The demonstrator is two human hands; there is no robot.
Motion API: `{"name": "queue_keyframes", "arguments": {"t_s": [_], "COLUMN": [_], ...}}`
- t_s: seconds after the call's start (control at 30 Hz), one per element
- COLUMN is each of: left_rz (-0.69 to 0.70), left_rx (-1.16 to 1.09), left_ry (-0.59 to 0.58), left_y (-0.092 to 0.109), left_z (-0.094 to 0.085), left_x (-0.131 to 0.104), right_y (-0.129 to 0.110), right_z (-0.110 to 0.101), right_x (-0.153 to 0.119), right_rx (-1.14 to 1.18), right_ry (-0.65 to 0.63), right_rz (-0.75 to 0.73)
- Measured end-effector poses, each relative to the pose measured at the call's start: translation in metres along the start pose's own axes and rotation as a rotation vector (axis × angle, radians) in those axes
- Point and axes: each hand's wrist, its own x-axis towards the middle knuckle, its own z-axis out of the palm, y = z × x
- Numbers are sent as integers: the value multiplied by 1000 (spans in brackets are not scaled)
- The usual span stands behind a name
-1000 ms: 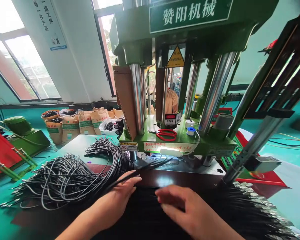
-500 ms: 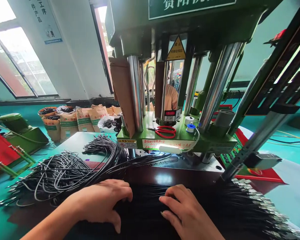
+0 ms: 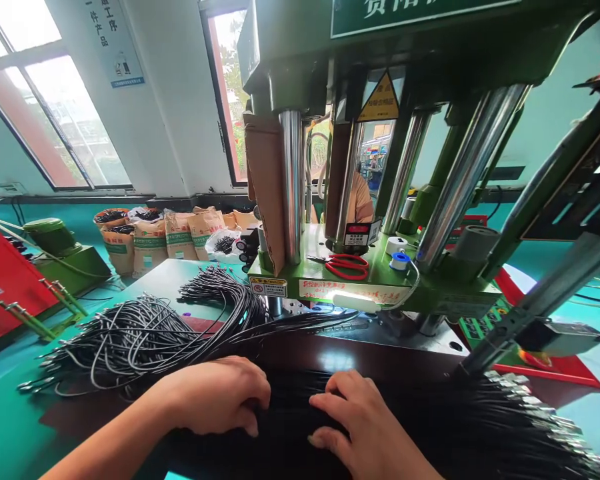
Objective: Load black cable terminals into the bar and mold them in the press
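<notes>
My left hand (image 3: 220,393) has left the loose strands (image 3: 300,323) beyond my fingers and come down to the black cables (image 3: 290,407), so both hands now work one pile. It lies under and between my fingers. The left curls in, grip impossible to tell; my right hand (image 3: 355,413) is loosely open, nothing visibly held.

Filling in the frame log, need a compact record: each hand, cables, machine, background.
Left hand: fingers curled at the black cables; grip unclear
Right hand: thumb and fingers apart, at the same cables
Cable ends: silvery tips fanned out at picture right
Other cables: loose bundle at picture left
Machine: green press, with red-handled scissors on its bed
Background: brown sacks; person in tan behind the press
</notes>
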Motion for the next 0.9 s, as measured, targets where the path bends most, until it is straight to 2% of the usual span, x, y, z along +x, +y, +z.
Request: {"name": "queue_keyframes", "arguments": {"t_s": [0.2, 0.47, 0.73, 0.9], "left_rz": [11, -47, -5, -14], "left_rx": [31, -3, 3, -6], "left_ry": [-11, -34, 31, 55], "left_y": [3, 6, 1, 3], "left_z": [-5, -6, -2, -3], "left_x": [-3, -2, -1, -2], "right_y": [-2, -4, -12, -12], "right_z": [2, 0, -7, -6], "right_x": [6, 7, 10, 9], "right_rx": [-18, 60, 75, 82], "right_ry": [3, 52, -42, -33], "right_rz": [-33, -50, 16, 17]}}
